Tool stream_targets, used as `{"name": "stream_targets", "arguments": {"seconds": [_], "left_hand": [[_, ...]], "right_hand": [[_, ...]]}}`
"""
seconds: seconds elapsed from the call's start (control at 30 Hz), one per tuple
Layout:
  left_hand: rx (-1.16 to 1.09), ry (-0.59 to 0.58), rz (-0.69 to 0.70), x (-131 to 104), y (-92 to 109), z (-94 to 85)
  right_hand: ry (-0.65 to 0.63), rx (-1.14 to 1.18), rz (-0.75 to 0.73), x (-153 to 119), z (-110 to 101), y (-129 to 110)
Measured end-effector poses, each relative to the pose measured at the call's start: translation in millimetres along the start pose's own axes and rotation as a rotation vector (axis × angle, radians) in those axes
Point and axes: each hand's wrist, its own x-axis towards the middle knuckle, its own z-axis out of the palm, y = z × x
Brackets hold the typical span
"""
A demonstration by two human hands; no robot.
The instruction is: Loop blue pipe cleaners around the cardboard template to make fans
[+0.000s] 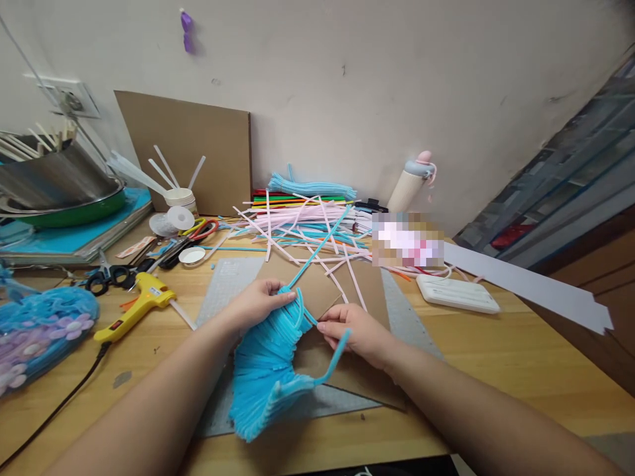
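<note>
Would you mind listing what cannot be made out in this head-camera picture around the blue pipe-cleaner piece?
- Left hand: its fingertips are hidden behind the blue pipe-cleaner bundle.
- Right hand: how it pinches the loose blue stem is covered by its own fingers.
- Blurred patch: whatever lies there is pixelated.
- Blue woven piece with flowers: cut off by the left edge.
- Metal bowl: contents cut off by the left edge.
</note>
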Motion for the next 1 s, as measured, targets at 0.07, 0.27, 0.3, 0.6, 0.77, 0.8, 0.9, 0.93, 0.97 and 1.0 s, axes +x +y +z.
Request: {"name": "stream_targets", "arguments": {"seconds": [0.07, 0.27, 0.3, 0.6, 0.77, 0.8, 0.9, 0.93, 0.97, 1.0], "left_hand": [[-0.066, -0.003, -0.049, 2.1, -2.5, -0.4], [-0.190, 0.036, -0.073, 3.6, -3.8, 2.2], [-0.205, 0.029, -0.079, 3.3, -3.5, 2.2], [-0.101, 0.024, -0.065, 3.8, -3.9, 1.4], [0.353, 0.415, 0.321, -1.0, 3.5, 7.4], [0.413, 0.464, 0.405, -5.3, 7.9, 9.0], [0.560, 0.425, 0.628, -21.4, 22.8, 15.9], [0.650, 0.316, 0.697, -26.2, 26.8, 19.0], [0.754, 0.183, 0.736, -29.8, 29.6, 22.2], [0.846, 0.090, 0.747, -32.1, 31.0, 25.3]], "right_hand": [[0.012, 0.002, -0.007, -0.9, -0.2, -0.7], [0.020, -0.025, -0.001, -2.2, 1.4, -1.8], [0.013, -0.028, -0.008, -2.2, 1.6, -1.9], [-0.057, 0.077, -0.023, -4.5, 0.2, -4.5], [-0.036, 0.128, -0.018, -2.1, -0.1, -0.4], [-0.036, 0.138, -0.013, -1.5, -0.4, 0.5], [-0.045, 0.149, -0.007, 0.0, -1.2, 2.8], [-0.053, 0.151, -0.012, 0.4, -1.4, 3.4], [-0.062, 0.155, -0.019, 0.8, -1.7, 3.9], [-0.070, 0.159, -0.028, 1.1, -1.9, 4.3]]}}
